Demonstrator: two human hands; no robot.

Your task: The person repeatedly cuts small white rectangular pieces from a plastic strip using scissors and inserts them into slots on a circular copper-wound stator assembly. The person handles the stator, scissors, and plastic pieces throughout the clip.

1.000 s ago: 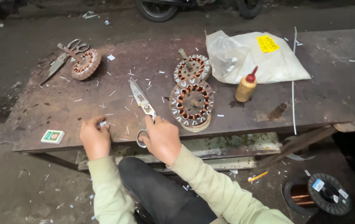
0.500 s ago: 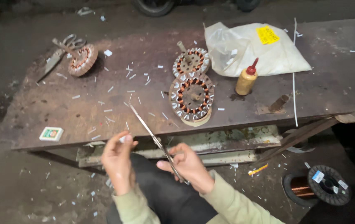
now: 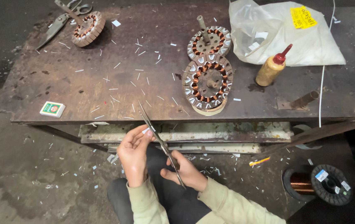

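1. The right hand (image 3: pixel 185 172) is closed around the handles of the scissors (image 3: pixel 159 141).
2. The scissors point up toward the rusty table (image 3: pixel 53 83), just below its edge.
3. The left hand (image 3: pixel 132 154) pinches a small white paper piece (image 3: pixel 146 130) at the blades.
4. Two copper-wound motor rings (image 3: pixel 207 81) sit on the table.

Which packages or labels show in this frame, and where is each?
Small green, white and red cardboard box: table's front-left edge.
White plastic bag with yellow rectangular label: table's back right.
Black wire spool with small white-blue stickers: floor, lower right.
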